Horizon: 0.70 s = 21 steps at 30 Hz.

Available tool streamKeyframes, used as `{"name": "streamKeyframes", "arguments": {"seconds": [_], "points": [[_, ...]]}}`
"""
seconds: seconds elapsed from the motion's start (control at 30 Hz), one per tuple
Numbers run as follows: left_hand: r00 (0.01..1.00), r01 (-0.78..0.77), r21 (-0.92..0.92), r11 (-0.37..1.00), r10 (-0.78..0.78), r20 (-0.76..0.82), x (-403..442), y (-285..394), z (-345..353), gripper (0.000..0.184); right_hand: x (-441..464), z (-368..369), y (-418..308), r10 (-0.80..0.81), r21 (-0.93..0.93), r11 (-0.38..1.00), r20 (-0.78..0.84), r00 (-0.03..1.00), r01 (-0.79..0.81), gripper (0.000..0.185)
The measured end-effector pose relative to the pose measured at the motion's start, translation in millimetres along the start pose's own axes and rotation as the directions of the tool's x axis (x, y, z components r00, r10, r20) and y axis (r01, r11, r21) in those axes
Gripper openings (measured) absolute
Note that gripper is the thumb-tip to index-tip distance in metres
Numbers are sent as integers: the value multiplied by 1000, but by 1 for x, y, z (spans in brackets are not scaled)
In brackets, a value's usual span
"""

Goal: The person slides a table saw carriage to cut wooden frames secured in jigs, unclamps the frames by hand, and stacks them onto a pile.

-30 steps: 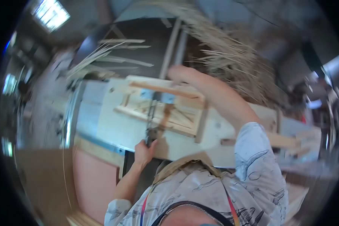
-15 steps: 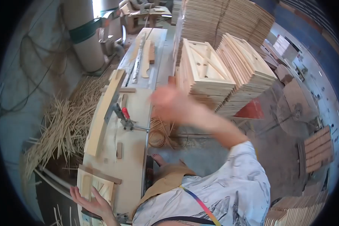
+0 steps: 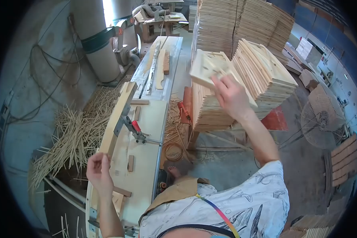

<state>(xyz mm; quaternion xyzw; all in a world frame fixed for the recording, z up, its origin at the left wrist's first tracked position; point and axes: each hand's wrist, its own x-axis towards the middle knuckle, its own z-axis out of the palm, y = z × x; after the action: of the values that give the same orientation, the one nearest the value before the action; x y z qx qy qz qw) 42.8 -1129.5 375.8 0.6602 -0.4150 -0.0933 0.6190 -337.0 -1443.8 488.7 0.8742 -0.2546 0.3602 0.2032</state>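
Note:
My right hand [image 3: 232, 95] grips the near edge of a pale wooden panel [image 3: 202, 73], which is tilted and slightly blurred above a stack of similar panels [image 3: 214, 115]. Over the left edge of the workbench [image 3: 146, 166] is my left hand [image 3: 98, 170], its fingers curled in and nothing visible in them. Close by it, a long wooden strip [image 3: 117, 119] runs along the bench edge. A toggle clamp [image 3: 137, 131] with a red handle sits on the bench beside this strip. Below the left hand, a pale wooden piece [image 3: 118, 200] is partly hidden by my forearm.
Thin wood offcuts [image 3: 77, 135] are heaped left of the bench. Shaped wooden pieces [image 3: 161, 71] lie at its far end. A second panel stack [image 3: 265, 79] stands right of the first, near a floor fan [image 3: 323, 115]. A red-handled tool [image 3: 184, 111] is between bench and stack.
My right hand has moved right, from beside the bench to the stack, and taken hold of a panel. My left hand has risen forward along the bench, its fingers now curled.

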Motion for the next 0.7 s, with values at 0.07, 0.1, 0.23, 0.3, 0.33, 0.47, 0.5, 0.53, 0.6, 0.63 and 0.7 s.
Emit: {"name": "streamKeyframes", "arguments": {"seconds": [0.07,0.1,0.23,0.3,0.33,0.47,0.5,0.53,0.6,0.63,0.7], "points": [[995,86,-142,986,-77,64,20,19,4,27,28,-30,-35,-122,56,990,-83,989,127,35],[988,141,-248,958,-121,96,33,32,5,37,39,-38,-59,-228,43,971,-94,969,233,33],[932,334,-722,606,-94,351,103,70,-10,70,77,-10,-157,-494,227,790,-313,811,569,27],[926,378,-794,476,-189,327,129,77,-42,69,103,32,-209,-513,393,602,-476,714,695,24],[936,350,-790,504,-227,270,127,56,-44,69,96,67,-218,-501,431,553,-512,698,713,24],[899,136,-695,706,-383,-214,140,-78,-112,47,100,219,-222,-372,610,420,-560,740,672,36],[862,71,-589,805,-347,-370,150,-90,-159,47,115,253,-227,-274,685,434,-518,810,585,41],[840,64,-573,817,-354,-411,170,-95,-182,47,124,282,-209,-205,761,528,-317,926,377,42],[843,168,-262,950,-276,-461,217,-98,-205,47,142,352,-177,-80,775,632,29,996,28,41],[840,221,-187,957,-284,-462,254,-106,-217,44,152,389,-176,-23,741,662,166,986,-109,40],[864,269,-28,963,-254,-435,323,-148,-234,42,174,460,-191,-144,767,626,291,946,-141,35]]}}
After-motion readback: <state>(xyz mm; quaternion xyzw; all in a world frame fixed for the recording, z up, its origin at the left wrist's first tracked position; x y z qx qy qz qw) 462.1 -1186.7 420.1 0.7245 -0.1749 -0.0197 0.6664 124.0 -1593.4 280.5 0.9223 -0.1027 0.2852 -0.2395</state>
